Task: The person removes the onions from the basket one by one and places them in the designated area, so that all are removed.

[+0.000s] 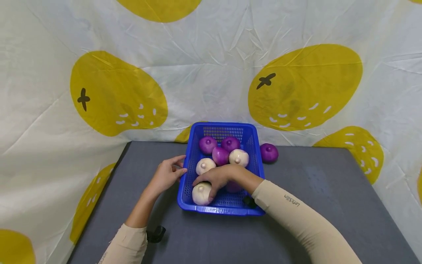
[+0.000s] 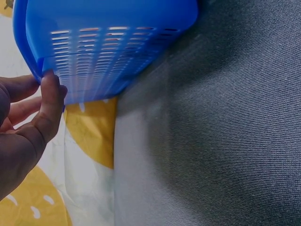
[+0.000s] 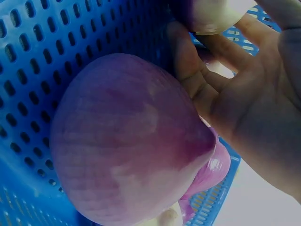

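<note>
A blue plastic basket (image 1: pixel 221 209) holds several onions, some purple and some pale. My right hand (image 1: pixel 219 176) reaches into its front left and grips a white onion (image 1: pixel 200 194), thumb on one side and fingers on the other. In the right wrist view this onion (image 3: pixel 214 16) shows purple on one side. A large purple onion (image 3: pixel 127 141) sits close beside that hand; in the head view the forearm partly covers it. At the basket's left side, my left hand (image 1: pixel 167 174) pinches the rim (image 2: pixel 29 52) between thumb and fingers.
One purple onion (image 1: pixel 269 153) lies on the grey table (image 1: pixel 313 190), just outside the basket's right wall. Behind the table hangs a white cloth (image 1: pixel 207 88) with yellow fruit prints. Farther back in the basket are purple onions (image 1: pixel 207 145) and white ones (image 1: pixel 239 157).
</note>
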Demonstrator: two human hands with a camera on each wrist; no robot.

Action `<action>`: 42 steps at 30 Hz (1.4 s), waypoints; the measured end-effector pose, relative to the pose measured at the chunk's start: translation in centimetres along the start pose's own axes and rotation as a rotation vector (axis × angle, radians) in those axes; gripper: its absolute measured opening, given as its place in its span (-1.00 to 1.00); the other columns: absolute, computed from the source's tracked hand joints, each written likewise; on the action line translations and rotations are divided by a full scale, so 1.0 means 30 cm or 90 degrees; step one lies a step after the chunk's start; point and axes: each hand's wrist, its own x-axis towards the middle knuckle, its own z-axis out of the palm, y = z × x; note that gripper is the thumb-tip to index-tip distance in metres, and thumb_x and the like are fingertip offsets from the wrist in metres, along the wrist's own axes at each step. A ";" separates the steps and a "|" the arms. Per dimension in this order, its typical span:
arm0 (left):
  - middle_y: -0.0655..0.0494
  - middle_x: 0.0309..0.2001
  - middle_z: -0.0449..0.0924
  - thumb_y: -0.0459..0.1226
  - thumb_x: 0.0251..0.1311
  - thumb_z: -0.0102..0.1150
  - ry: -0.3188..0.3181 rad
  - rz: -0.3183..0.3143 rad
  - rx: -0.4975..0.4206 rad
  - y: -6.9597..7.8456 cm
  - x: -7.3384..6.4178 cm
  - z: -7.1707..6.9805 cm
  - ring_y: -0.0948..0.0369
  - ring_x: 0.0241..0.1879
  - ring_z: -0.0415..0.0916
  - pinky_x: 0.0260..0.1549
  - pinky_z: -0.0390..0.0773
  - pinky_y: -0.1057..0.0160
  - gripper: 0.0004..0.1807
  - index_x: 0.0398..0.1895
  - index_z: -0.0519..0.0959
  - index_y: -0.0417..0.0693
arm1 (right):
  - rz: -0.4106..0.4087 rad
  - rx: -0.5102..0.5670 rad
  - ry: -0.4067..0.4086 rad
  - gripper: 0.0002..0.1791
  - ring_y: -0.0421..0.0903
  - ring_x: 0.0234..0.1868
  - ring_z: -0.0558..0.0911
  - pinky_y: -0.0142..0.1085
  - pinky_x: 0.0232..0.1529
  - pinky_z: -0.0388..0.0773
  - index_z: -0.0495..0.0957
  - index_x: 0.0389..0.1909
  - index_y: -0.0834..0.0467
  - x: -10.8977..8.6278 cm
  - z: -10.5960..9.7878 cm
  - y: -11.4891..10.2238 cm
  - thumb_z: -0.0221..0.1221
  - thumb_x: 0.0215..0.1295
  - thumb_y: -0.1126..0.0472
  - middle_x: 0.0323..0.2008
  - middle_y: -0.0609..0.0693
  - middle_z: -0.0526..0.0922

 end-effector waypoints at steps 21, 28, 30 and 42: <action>-0.24 -0.07 0.63 -0.41 0.34 0.29 0.004 -0.011 -0.008 0.000 0.003 0.004 0.14 -0.39 0.67 -0.31 0.77 -0.12 -0.43 0.41 0.46 -0.25 | 0.005 0.016 0.029 -0.19 -0.16 0.35 0.40 -0.17 0.48 0.34 0.41 0.47 -0.11 -0.121 -0.054 -0.004 0.49 0.19 0.01 0.38 -0.17 0.45; -0.24 -0.07 0.63 -0.40 0.34 0.30 0.004 -0.014 -0.005 -0.001 0.002 0.005 0.14 -0.38 0.68 -0.31 0.77 -0.11 -0.43 0.41 0.46 -0.25 | -0.036 0.034 0.062 -0.18 -0.13 0.35 0.42 -0.14 0.49 0.34 0.40 0.48 0.00 -0.177 -0.059 0.001 0.47 0.20 0.06 0.39 -0.12 0.47; -0.24 -0.06 0.63 -0.40 0.35 0.29 0.003 -0.015 -0.007 -0.003 0.001 0.005 0.14 -0.38 0.67 -0.30 0.77 -0.11 -0.43 0.42 0.45 -0.25 | -0.049 0.038 0.080 -0.19 -0.14 0.34 0.44 -0.14 0.49 0.34 0.41 0.48 0.01 -0.195 -0.058 0.002 0.48 0.19 0.08 0.36 -0.12 0.49; -0.26 -0.07 0.64 -0.42 0.34 0.29 0.002 0.006 -0.007 -0.005 0.001 0.004 0.15 -0.41 0.68 -0.34 0.76 -0.15 -0.43 0.40 0.46 -0.28 | -0.061 0.063 0.217 -0.27 -0.13 0.30 0.44 -0.13 0.29 0.50 0.49 0.40 -0.11 -0.342 -0.036 0.027 0.47 0.19 0.06 0.31 -0.13 0.51</action>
